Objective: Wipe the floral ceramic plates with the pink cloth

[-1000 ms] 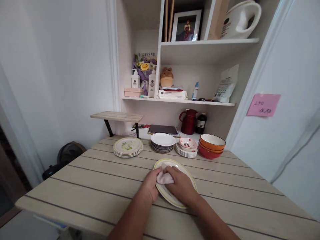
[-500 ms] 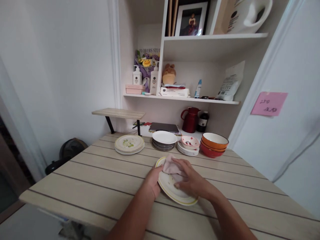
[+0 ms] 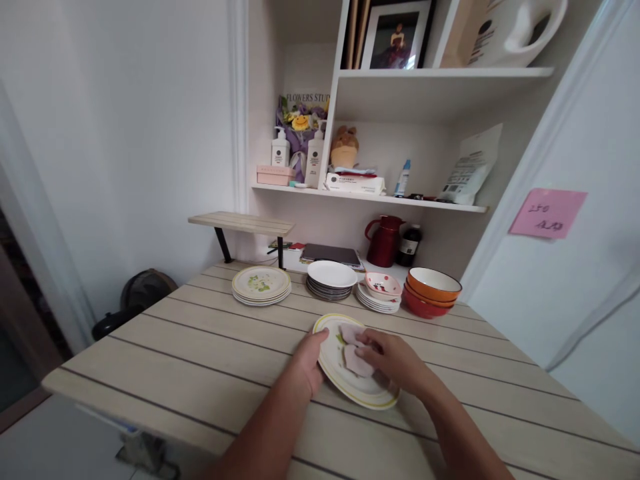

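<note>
A yellow-rimmed plate [image 3: 334, 357] sits on the slatted wooden table [image 3: 200, 347] right in front of the person. The left hand [image 3: 307, 365] grasps its rim at the plate's 9 o'clock, with the thumb lying over the edge. The right hand [image 3: 397, 361] comes in from 3 o'clock. Its fingers are curled around a crumpled pink cloth [image 3: 356, 363], which it presses onto the plate's face; a greenish smear shows just beside the cloth. Whether the plate lies flat or is tipped up slightly on the left cannot be told. Further back on the table a row of crockery stands well apart from the hands. At 11 o'clock is a stack of green-patterned plates [image 3: 261, 285], and at 12 o'clock a white plate on a grey stack [image 3: 331, 279]. At about 1 o'clock a small pink dish on white plates [image 3: 383, 288] stands beside stacked orange bowls [image 3: 433, 291]. Behind these, against the wall, are a red jug [image 3: 384, 241] and a dark bottle [image 3: 410, 244]. A pink sticky note [image 3: 547, 213] hangs on the wall at 2 o'clock.
</note>
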`<state>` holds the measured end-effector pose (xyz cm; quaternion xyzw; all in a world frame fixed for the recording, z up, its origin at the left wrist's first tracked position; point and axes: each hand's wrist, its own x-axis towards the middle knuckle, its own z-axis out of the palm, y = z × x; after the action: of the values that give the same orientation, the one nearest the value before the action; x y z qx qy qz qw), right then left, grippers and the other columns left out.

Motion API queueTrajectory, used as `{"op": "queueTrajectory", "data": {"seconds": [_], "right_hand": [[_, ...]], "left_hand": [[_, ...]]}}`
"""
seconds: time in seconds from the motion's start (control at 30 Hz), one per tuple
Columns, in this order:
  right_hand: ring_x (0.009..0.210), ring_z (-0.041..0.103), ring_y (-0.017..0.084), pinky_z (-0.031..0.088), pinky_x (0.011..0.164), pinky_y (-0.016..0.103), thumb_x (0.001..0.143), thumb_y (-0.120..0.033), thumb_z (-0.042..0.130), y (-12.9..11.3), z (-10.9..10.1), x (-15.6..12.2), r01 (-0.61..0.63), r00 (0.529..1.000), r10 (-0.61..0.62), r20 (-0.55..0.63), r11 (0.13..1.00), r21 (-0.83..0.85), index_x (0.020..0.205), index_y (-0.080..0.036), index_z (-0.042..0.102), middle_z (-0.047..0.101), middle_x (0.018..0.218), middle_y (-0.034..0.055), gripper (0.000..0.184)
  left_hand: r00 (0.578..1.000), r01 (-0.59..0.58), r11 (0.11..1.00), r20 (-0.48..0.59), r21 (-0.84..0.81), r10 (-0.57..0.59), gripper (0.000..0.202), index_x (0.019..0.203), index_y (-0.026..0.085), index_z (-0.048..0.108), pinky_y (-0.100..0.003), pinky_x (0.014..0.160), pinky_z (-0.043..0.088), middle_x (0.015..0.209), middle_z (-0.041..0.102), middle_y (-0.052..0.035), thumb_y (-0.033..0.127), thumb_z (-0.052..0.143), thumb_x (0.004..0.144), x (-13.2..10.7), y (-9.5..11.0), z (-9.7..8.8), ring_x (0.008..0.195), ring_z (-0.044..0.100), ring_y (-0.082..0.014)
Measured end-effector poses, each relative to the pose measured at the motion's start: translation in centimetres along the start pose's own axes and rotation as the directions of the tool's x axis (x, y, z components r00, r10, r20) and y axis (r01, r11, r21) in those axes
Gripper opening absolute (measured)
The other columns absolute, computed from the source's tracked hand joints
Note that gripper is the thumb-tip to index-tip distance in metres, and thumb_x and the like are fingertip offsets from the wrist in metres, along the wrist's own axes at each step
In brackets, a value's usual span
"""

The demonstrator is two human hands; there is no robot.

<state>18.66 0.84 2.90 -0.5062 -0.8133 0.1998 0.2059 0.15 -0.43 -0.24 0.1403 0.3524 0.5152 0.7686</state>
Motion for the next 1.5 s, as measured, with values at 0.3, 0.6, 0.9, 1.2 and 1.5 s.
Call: {"op": "queueTrajectory", "data": {"seconds": [0.3,0.6,0.9,1.2,1.5], "right_hand": [[0.068,0.050,0.015,0.038,0.062,0.027,0.077,-0.036,0.063,-1.8,1.2,-0.1,0.134,0.991,-0.133,-0.019,0.989,0.061,0.072,-0.021,0.058,0.055,0.075,-0.0003,0.016],[0.090,0.058,0.018,0.044,0.078,0.032,0.079,-0.026,0.057,-1.4,2.4,0.9,-0.021,0.991,0.022,-0.131,1.000,0.008,0.114,-0.028,0.061,0.048,0.118,0.0058,0.035],[0.073,0.053,0.017,0.036,0.066,0.027,0.063,-0.013,0.060,-0.2,-0.8,-0.7,0.004,0.996,0.003,0.085,0.997,-0.083,0.075,-0.022,0.059,0.058,0.080,-0.0005,0.015],[0.082,0.056,0.017,0.043,0.074,0.029,0.072,-0.017,0.059,-3.1,2.1,0.1,0.139,0.990,-0.137,-0.024,0.982,0.129,0.106,-0.026,0.064,0.056,0.098,0.0033,0.035],[0.078,0.055,0.019,0.038,0.071,0.031,0.071,-0.023,0.060,0.3,-0.1,0.3,-0.043,0.999,0.044,0.002,0.997,-0.056,0.087,-0.022,0.063,0.058,0.088,0.0031,0.016]], "left_hand": [[1.000,-0.007,1.000,0.019,0.014,0.007,0.038,0.114,0.004,0.062,-0.038,0.079,0.054,0.090,0.075,-0.0162,0.029,0.047,0.088,-0.3,0.1,0.2,0.083,0.071,-0.0264],[0.999,-0.048,0.999,0.013,-0.021,0.048,0.043,0.126,0.009,0.055,-0.037,0.078,0.053,0.096,0.075,-0.0160,0.027,0.053,0.086,0.3,0.0,-0.3,0.078,0.072,-0.0251],[1.000,-0.009,1.000,0.017,-0.022,0.010,0.042,0.121,0.005,0.058,-0.039,0.083,0.052,0.100,0.074,-0.0194,0.028,0.053,0.086,-0.1,0.1,0.0,0.087,0.071,-0.0280],[0.999,-0.021,1.000,0.027,-0.007,0.021,0.044,0.123,0.003,0.057,-0.038,0.080,0.053,0.095,0.075,-0.0179,0.029,0.050,0.088,0.0,0.3,-0.1,0.083,0.071,-0.0274],[1.000,-0.020,1.000,0.006,0.001,0.020,0.045,0.127,0.011,0.054,-0.039,0.084,0.052,0.102,0.074,-0.0155,0.027,0.054,0.086,0.0,0.2,-0.1,0.088,0.071,-0.0267]]}}
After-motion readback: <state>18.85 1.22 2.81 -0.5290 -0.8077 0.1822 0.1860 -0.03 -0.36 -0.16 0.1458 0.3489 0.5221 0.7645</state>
